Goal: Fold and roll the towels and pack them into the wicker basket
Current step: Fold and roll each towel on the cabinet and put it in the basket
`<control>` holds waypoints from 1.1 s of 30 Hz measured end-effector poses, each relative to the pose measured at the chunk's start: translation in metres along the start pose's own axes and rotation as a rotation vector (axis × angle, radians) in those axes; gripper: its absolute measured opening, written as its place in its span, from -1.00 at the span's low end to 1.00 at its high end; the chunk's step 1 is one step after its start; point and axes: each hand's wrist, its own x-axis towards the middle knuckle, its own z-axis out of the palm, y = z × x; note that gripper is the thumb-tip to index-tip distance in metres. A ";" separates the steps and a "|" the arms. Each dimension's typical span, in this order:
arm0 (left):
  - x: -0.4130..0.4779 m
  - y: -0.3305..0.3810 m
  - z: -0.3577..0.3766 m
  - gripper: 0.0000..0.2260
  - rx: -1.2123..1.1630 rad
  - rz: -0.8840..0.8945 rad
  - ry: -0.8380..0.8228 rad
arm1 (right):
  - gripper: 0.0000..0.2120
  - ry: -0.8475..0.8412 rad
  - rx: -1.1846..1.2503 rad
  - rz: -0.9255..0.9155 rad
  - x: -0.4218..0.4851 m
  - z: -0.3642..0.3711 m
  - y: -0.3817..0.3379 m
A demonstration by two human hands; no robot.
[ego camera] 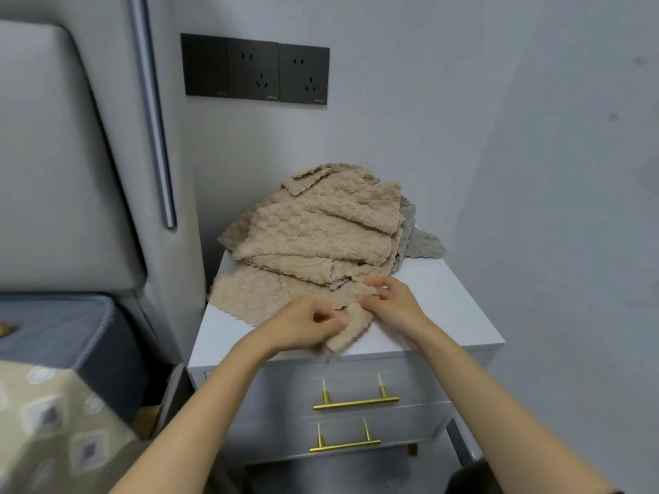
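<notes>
A heap of several beige towels (321, 229) lies on a white nightstand (438, 308), with a grey towel (420, 240) showing behind it at the right. The nearest beige towel (264, 297) is spread flat toward the front edge. My left hand (306, 326) pinches its near corner, which hangs over the nightstand's front. My right hand (388, 301) pinches the same towel's edge a little farther back and to the right. No wicker basket is in view.
The nightstand has two drawers with gold bar handles (356, 402). A padded grey headboard (53, 172) and a bed with a patterned cover (53, 422) stand at the left. A black socket panel (255, 69) is on the wall behind. A wall closes in the right side.
</notes>
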 end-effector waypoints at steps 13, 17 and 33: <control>0.048 -0.023 0.003 -0.51 0.685 0.125 0.154 | -0.72 0.103 -0.120 -0.069 -0.020 -0.022 -0.008; 0.064 -0.019 0.002 -0.54 0.667 0.093 0.231 | -0.72 0.065 -0.093 -0.046 -0.023 -0.037 -0.012; 0.078 -0.011 0.013 -0.51 0.827 -0.070 0.355 | -0.66 0.782 -0.205 -0.332 -0.045 -0.112 -0.019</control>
